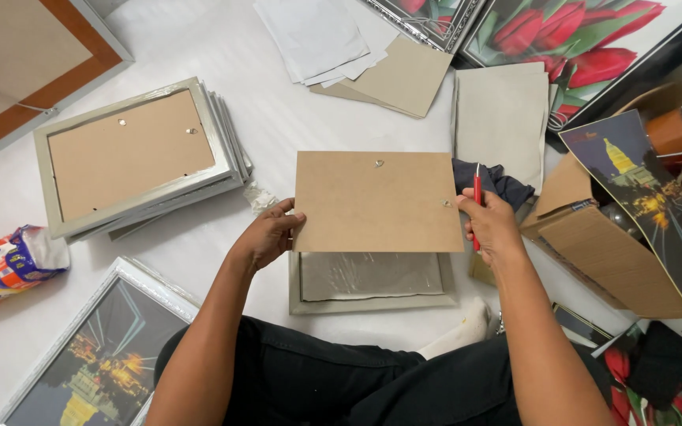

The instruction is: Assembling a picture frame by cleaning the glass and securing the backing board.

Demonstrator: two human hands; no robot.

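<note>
Head view: left hand (pixel 268 235) pinches the brown backing board (pixel 378 202) above the open grey frame (pixel 372 284); right hand (pixel 489 225) grips its other edge plus a red-handled tool (pixel 477 207), whose tip could scratch the board, or the board could slip. White floor (pixel 222 63) is crowded: stack of frames (pixel 137 158), cardboard box (pixel 617 252), tulip picture (pixel 586 35).

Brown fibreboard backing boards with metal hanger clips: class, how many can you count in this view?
2. One brown backing board is held between the left hand and right hand; another sits in the top grey frame of the stack at left. Others may be hidden in that stack.
</note>
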